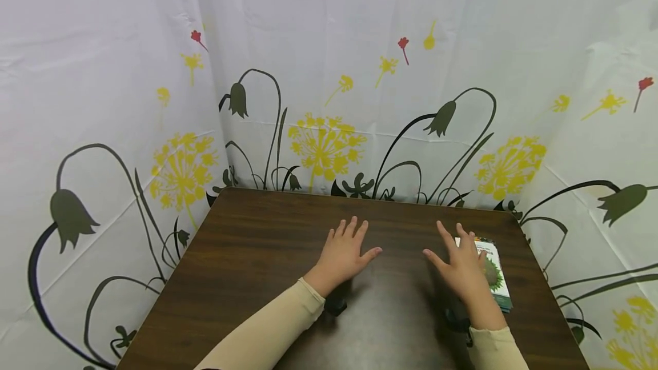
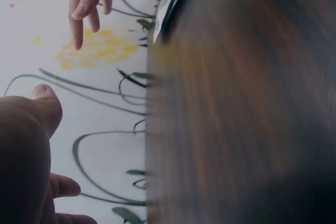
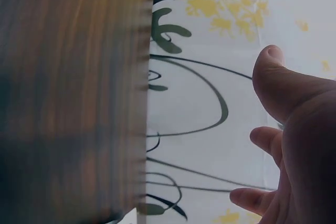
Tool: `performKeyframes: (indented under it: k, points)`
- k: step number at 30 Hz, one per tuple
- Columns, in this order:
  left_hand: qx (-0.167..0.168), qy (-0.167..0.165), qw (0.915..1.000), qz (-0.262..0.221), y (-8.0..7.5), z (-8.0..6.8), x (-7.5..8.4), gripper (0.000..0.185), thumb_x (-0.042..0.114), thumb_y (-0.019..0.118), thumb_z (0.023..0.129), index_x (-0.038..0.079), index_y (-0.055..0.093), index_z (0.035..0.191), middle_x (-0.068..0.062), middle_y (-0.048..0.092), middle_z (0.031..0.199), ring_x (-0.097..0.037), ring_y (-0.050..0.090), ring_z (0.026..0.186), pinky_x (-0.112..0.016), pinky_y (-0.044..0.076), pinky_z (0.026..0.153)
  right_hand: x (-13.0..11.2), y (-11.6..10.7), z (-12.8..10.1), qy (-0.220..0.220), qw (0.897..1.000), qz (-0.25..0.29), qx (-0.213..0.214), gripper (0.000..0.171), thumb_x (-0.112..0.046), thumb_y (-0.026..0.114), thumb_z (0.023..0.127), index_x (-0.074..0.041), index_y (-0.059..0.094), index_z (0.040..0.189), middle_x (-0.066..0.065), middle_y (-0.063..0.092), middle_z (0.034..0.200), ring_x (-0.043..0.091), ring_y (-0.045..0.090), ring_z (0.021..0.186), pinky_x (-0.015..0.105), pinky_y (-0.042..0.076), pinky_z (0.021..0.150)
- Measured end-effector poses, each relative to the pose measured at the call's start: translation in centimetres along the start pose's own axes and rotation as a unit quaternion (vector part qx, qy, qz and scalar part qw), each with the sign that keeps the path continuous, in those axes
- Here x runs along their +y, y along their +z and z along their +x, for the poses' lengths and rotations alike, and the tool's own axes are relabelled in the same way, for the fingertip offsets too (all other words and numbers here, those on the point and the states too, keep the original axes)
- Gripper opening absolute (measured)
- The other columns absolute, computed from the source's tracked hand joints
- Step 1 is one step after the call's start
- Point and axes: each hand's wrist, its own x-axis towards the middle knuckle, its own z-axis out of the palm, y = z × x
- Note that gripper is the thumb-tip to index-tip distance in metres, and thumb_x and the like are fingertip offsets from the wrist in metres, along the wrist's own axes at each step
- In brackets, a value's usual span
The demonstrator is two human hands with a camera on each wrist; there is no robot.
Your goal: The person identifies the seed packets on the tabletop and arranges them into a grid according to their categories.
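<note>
Hovering over dark wood table (image 1: 247, 256) w/ both hands spread flat, fingers straight, holding nothing; left hand (image 1: 345, 253) near centre, right hand (image 1: 461, 267) just above card pack (image 1: 497, 278) lying by table's right edge

Two bare hands, two long cream sleeves.

Both forearms are covered by close-fitting, pale beige knit sleeves that end in a ribbed cuff at each wrist. The left hand (image 1: 343, 256) and right hand (image 1: 464, 270) wear no gloves, rings or watch that I can see. Under each wrist sits a small black device, partly hidden, strapped just past the cuff.
</note>
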Motion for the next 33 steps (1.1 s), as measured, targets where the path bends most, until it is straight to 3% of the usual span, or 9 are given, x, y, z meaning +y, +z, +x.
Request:
performKeyframes:
  k: [11, 18, 27, 33]
  points:
    - [-0.024, 0.016, 0.9995, -0.008, 2.2, -0.1, 2.6, 0.09, 0.081, 0.035, 0.106, 0.021, 0.034, 0.173, -0.015, 0.034, 0.179, -0.041, 0.035, 0.164, -0.062, 0.036, 0.129, 2.4, 0.3, -2.3, 0.021, 0.999, -0.029, 0.016, 0.086, -0.065, 0.065, 0.103, -0.032, 0.029, 0.174, 0.034, 0.025, 0.174, 0.066, 0.021, 0.157, 0.094, 0.012, 0.113]
    - [-0.027, 0.015, 0.9993, -0.023, 2.9, 0.8, 4.2, 0.091, 0.08, 0.036, 0.106, 0.017, 0.036, 0.172, -0.018, 0.041, 0.174, -0.045, 0.044, 0.158, -0.056, 0.042, 0.127, 3.4, 0.0, -2.8, 0.034, 0.998, -0.024, 0.036, 0.08, -0.062, 0.065, 0.104, -0.027, 0.038, 0.171, 0.034, 0.031, 0.171, 0.062, 0.031, 0.153, 0.093, 0.018, 0.111]
    - [-0.041, 0.014, 0.9959, -0.08, 3.7, 1.7, 6.5, 0.096, 0.08, 0.04, 0.105, 0.012, 0.031, 0.173, -0.018, 0.045, 0.171, -0.039, 0.051, 0.154, -0.05, 0.047, 0.124, 4.6, -0.6, -3.0, 0.101, 0.995, -0.016, 0.003, 0.087, -0.07, 0.056, 0.106, -0.022, 0.031, 0.173, 0.039, 0.024, 0.17, 0.066, 0.028, 0.151, 0.09, 0.02, 0.11]
    - [-0.047, 0.021, 0.996, -0.073, 4.5, 2.7, 8.6, 0.098, 0.083, 0.039, 0.103, 0.014, 0.033, 0.173, -0.014, 0.049, 0.169, -0.033, 0.056, 0.15, -0.045, 0.052, 0.119, 5.3, -1.1, -3.1, 0.151, 0.989, -0.003, -0.009, 0.085, -0.063, 0.058, 0.107, -0.024, 0.027, 0.175, 0.04, 0.021, 0.17, 0.072, 0.025, 0.149, 0.089, 0.016, 0.112]
